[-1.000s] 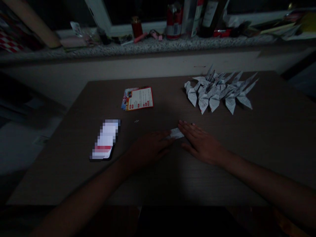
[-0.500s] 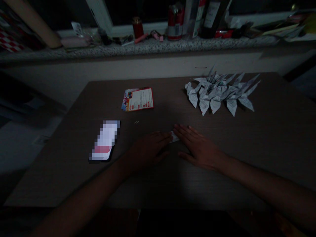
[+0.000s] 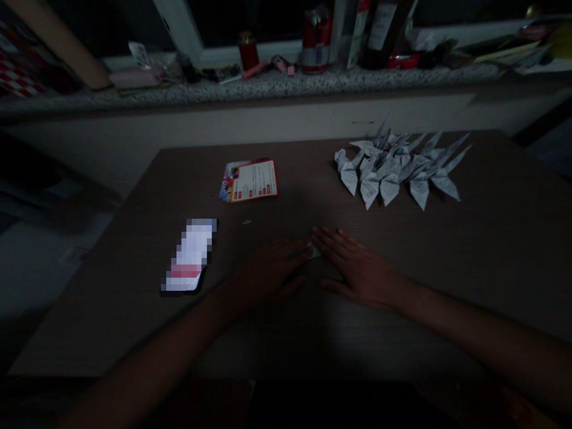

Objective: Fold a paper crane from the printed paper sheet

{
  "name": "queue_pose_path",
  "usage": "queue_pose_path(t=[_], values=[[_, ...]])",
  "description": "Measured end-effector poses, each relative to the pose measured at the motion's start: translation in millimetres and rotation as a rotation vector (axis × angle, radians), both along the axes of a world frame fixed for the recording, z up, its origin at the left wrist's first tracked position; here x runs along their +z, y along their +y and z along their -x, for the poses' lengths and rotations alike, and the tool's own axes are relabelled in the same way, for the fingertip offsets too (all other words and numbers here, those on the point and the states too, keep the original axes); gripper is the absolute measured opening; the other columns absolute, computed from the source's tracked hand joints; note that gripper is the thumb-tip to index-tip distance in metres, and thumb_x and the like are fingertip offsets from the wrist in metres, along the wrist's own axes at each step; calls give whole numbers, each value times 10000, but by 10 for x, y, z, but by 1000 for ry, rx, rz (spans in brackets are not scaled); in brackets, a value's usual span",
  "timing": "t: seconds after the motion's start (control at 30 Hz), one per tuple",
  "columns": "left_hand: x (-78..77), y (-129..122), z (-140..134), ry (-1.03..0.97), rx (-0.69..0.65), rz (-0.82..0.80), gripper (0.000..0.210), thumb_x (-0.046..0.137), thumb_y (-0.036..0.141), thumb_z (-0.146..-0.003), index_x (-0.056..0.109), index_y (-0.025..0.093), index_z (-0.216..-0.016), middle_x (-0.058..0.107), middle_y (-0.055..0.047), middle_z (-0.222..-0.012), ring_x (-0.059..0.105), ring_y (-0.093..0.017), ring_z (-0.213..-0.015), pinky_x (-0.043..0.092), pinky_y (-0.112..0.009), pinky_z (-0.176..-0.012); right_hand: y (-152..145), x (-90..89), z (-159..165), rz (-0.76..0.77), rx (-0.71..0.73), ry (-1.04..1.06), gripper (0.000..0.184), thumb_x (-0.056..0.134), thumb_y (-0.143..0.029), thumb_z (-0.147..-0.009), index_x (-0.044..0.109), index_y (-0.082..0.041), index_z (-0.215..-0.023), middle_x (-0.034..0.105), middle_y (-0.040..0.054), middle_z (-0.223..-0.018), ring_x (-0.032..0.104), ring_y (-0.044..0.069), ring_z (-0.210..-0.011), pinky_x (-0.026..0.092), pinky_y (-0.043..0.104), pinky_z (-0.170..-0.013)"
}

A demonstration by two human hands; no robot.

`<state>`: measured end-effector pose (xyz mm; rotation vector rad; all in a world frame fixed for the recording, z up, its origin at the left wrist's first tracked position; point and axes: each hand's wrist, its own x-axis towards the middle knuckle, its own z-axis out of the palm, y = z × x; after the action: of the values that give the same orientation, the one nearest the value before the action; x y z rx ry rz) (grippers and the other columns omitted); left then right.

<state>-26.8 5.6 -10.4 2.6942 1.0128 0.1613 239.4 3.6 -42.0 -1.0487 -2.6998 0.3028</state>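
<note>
A small piece of folded paper [image 3: 314, 251] lies flat on the dark wooden table [image 3: 286, 333], mostly covered by fingers. My left hand [image 3: 272, 271] rests over its left end, fingers stretched out and flat. From the other side my right hand [image 3: 353, 265] presses its extended fingertips on the paper's right end, the thumb held apart. Beyond the right hand stands a cluster of folded paper cranes [image 3: 397, 170] made from printed paper. How the piece under my fingers is folded is hidden, and the light is dim.
A phone [image 3: 190, 256] with a lit, blurred screen lies left of my left hand. Behind it are printed cards [image 3: 250, 180] in a small pile. Tiny pale slivers [image 3: 247, 222] lie between. A granite sill [image 3: 277, 84] at the back holds a red can [image 3: 316, 42], bottles and clutter.
My right hand's fingertips have shifted slightly left along the paper, covering more of it. My left hand has stayed nearly in place.
</note>
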Motion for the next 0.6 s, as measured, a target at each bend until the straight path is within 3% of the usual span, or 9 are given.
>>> queue_pose_path(t=[0.2, 0.43, 0.6], values=[[19, -5, -17, -10, -2, -12, 536, 557, 378, -1034, 459, 231, -1540, 509, -109, -1572, 496, -288, -1436, 423, -477, -1182, 3, 19, 27, -1, -15, -11, 824, 504, -572, -1016, 249, -106, -1647, 251, 167, -1709, 212, 299, -1591, 253, 540, -1282], [8, -7, -2, -5, -23, -75, 512, 534, 382, -1046, 481, 188, -1517, 513, -134, -1568, 499, -283, -1437, 388, -492, -1211, -28, -42, -1, -22, -77, 48, 820, 458, -519, -1051, 82, -155, -1682, 238, 181, -1709, 214, 298, -1587, 276, 560, -1268], [21, 7, 0, 19, -33, -76, 516, 557, 380, -1035, 494, 175, -1504, 524, -138, -1556, 526, -284, -1408, 388, -491, -1212, -31, -66, -60, -27, -138, 43, 800, 442, -508, -1062, 66, -173, -1684, 261, 177, -1702, 239, 293, -1579, 295, 548, -1265]])
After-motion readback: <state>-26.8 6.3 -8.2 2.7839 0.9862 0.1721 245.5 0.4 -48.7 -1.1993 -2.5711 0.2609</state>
